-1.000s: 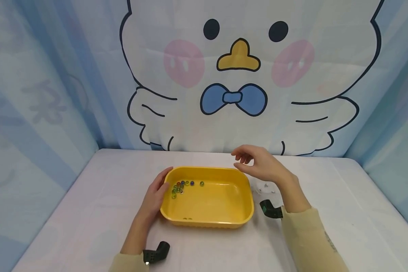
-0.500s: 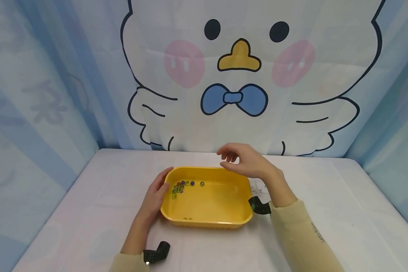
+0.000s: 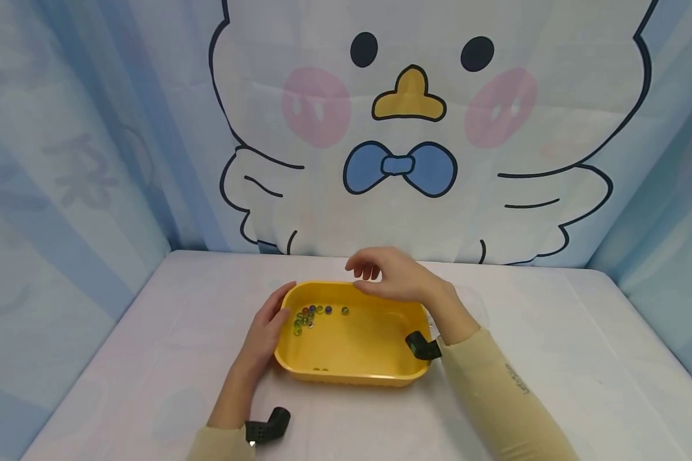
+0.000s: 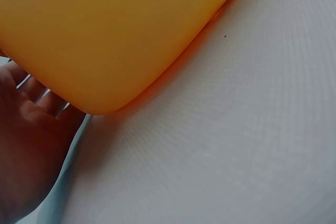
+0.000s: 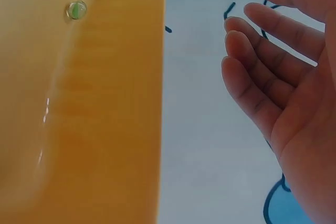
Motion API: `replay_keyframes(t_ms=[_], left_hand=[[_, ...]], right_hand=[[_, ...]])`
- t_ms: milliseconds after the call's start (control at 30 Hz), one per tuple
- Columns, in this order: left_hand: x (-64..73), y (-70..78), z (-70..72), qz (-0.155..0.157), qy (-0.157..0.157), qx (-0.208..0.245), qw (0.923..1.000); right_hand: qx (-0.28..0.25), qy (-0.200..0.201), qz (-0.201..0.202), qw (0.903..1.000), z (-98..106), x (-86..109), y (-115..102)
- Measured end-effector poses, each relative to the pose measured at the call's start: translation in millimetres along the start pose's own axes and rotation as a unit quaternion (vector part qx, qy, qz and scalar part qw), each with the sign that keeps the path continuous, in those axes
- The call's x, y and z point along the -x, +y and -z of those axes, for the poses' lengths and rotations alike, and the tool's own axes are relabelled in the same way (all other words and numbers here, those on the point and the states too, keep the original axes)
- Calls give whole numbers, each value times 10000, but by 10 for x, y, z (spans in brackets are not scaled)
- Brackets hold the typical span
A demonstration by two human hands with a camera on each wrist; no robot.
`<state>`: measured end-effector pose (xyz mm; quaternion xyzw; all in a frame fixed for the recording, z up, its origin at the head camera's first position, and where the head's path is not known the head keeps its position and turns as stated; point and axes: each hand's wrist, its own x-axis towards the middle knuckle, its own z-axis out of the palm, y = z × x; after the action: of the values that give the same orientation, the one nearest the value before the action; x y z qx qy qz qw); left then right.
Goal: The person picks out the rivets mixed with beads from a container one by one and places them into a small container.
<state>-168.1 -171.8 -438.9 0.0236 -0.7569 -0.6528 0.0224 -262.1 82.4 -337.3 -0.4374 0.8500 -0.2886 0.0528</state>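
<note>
A yellow rectangular plastic basin (image 3: 357,349) sits on the table in the head view. Several glass marbles (image 3: 305,318), green, blue and red, lie grouped toward its back left; one greenish marble (image 5: 76,9) stands a little apart. My left hand (image 3: 262,333) holds the basin's left end, thumb at the rim and fingers along the outer wall. In the left wrist view its palm and fingers (image 4: 39,90) show beside that wall. Over the back rim hovers my right hand (image 3: 395,275), fingers loosely bent and nothing between them; the right wrist view shows it apart from the basin.
A white cloth (image 3: 553,358) covers the table around the basin. Behind it hangs a printed curtain (image 3: 403,218), with blue curtains at both sides. Right of the basin, a small clear object is mostly hidden by my right forearm.
My right hand has moved left along the basin's back rim, and its forearm now crosses the right end. My left hand and the marbles stay in place.
</note>
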Motion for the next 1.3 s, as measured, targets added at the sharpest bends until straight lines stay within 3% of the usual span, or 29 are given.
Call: replay_keyframes(t_ms=[533,867,1100,1300], left_hand=[[-3,4,-2,-33,4,-83,10000],[-18,-13,-4,-53,54,-100,9999],[-16,-17,5,-68,57,-115,9999],[-25,-26,7,-166,10,-99,9998]], right_hand=[[-333,-666,118,9972,-168,-235,-102],[-512,-961,450,9930,-309,-329,-120],[-390,-1090,638,9912,-406,-395,-109],[-250,-1289,560,9898,-482,-426,-79]])
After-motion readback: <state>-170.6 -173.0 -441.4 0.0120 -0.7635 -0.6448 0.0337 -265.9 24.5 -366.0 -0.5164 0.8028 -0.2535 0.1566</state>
